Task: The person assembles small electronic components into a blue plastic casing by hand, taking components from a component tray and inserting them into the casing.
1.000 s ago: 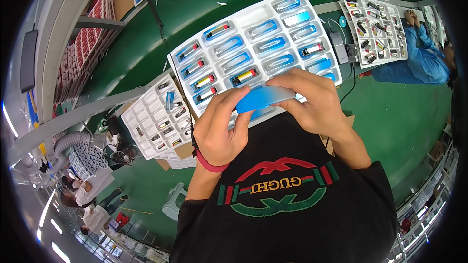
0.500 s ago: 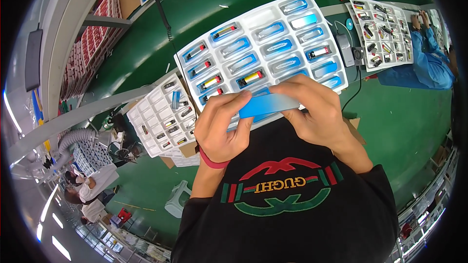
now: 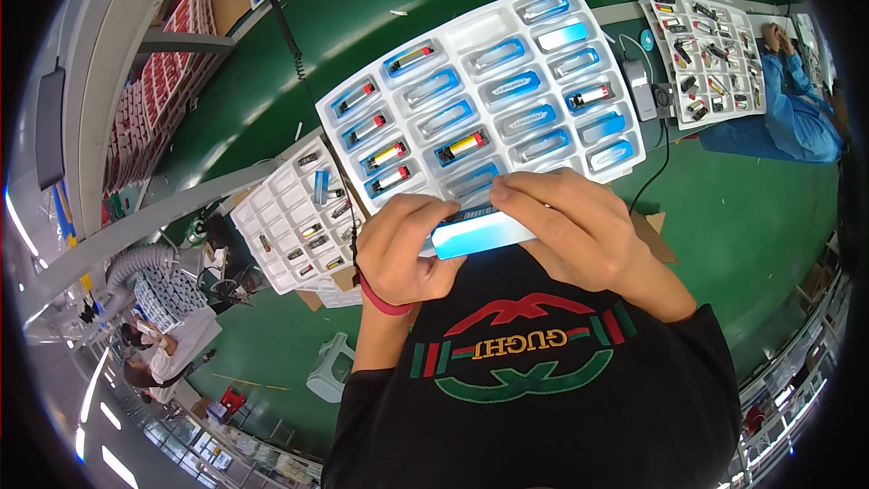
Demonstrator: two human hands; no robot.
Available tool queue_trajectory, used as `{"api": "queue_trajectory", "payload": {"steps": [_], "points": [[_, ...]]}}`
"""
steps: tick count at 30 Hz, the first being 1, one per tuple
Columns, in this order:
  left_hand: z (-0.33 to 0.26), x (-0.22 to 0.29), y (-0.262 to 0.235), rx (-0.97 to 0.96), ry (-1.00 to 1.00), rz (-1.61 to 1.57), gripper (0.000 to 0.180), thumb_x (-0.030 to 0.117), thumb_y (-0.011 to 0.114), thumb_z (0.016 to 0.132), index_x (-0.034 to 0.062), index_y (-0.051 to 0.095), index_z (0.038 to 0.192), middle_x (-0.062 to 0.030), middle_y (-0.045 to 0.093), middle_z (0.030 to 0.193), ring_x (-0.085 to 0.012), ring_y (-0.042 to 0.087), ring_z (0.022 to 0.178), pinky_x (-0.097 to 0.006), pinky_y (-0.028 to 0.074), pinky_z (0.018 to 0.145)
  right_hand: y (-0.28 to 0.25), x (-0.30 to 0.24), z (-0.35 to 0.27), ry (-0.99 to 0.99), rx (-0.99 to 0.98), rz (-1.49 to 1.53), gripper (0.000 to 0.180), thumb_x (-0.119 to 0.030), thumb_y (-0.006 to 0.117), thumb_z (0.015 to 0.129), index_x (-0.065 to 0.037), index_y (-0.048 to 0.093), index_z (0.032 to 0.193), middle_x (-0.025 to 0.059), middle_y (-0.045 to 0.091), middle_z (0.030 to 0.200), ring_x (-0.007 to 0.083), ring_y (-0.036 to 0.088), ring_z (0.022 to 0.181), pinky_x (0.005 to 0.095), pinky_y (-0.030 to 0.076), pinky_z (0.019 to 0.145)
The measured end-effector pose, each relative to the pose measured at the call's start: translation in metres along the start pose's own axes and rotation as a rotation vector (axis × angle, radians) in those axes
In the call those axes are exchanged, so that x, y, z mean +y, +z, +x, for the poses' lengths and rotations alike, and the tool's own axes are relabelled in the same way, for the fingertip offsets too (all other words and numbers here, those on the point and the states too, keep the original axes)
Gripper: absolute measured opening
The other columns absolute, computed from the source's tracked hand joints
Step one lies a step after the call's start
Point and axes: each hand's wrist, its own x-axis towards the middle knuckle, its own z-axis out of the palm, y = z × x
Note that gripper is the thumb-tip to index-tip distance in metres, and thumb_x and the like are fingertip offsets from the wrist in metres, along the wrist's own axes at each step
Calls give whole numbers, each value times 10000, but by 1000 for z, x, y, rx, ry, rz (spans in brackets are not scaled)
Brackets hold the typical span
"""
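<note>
Between my two hands is a flat, long casing, blue fading to white, held before my chest at the near edge of a white compartment tray. My left hand grips its left end with thumb and fingers. Over its right part, my right hand has its fingers closed on the far edge. A dark strip shows along that far edge. In the tray lie several blue casings, some clear-looking, others with a yellow or white battery cell with a red end inside.
Left of the tray stands a second white tray with small parts. A third tray of loose cells is at the right, near a person in blue. A grey adapter with cables sits beside my tray. A white stool stands lower left.
Both hands have drawn the casing nearer to my body and tilted it, so its dark far edge now shows. My right fingers have shifted left along it.
</note>
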Motion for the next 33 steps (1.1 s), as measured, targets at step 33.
{"api": "queue_trajectory", "payload": {"steps": [33], "points": [[-28, -101, 4, 232, -674, -64, 186, -20, 608, 817, 41, 652, 987, -113, 616, 942, -184, 596, 718, -259, 481, 579, 52, 198, 69, 508, -172, -177, 182, -37, 703, 738, -32, 667, 916, 100, 583, 872, 276, 542, 847, 356, 457, 753]]}}
